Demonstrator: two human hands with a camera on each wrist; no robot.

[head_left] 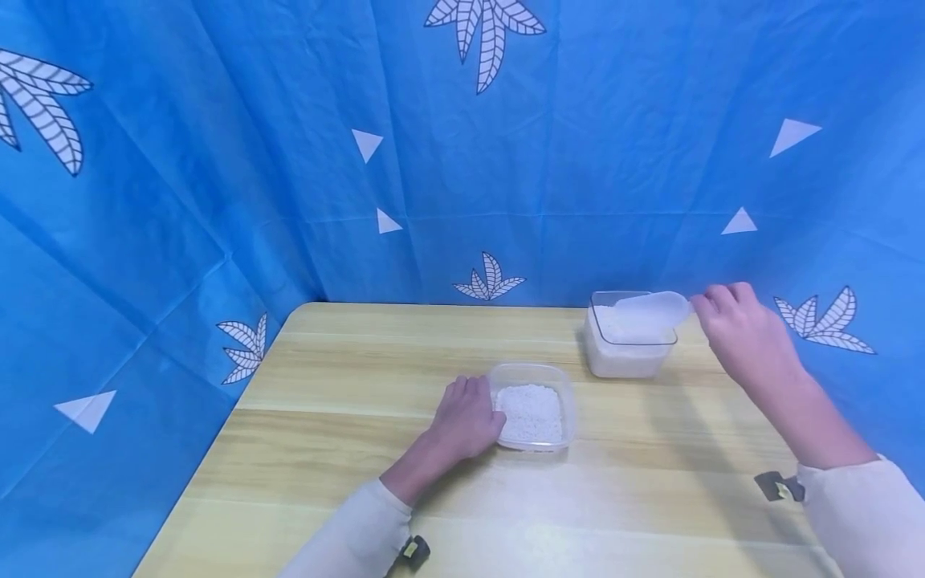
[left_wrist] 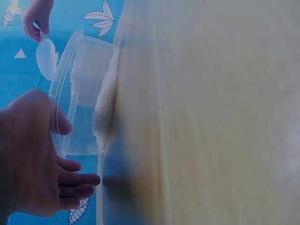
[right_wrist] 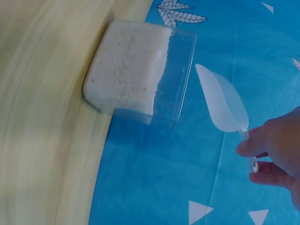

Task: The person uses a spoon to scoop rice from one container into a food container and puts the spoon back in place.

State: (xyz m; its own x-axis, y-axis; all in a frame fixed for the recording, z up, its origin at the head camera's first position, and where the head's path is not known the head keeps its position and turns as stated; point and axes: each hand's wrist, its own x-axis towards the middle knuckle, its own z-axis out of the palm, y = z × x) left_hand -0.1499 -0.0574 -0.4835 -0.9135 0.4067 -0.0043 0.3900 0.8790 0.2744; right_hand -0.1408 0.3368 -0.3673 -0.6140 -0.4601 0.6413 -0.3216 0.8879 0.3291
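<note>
A shallow clear plastic container (head_left: 570, 417) with white grainy powder (head_left: 531, 411) in it stands on the table. My left hand (head_left: 466, 417) holds its left side, the thumb (left_wrist: 61, 123) over the rim and the other fingers along the outside. Farther back on the right is a deeper clear container (head_left: 627, 365), filled to well over half with white powder. My right hand (head_left: 747, 337) grips a white translucent scoop (right_wrist: 222, 103) by its short handle. The scoop's bowl hangs over that deeper container's opening, apart from its rim in the right wrist view. Whether powder lies in the scoop is unclear.
Both containers stand on a light wooden table (head_left: 340, 377). Behind it and along its sides hangs a blue cloth (head_left: 614, 144) with leaf and triangle prints. The deeper container sits near the table's back edge, close to the cloth.
</note>
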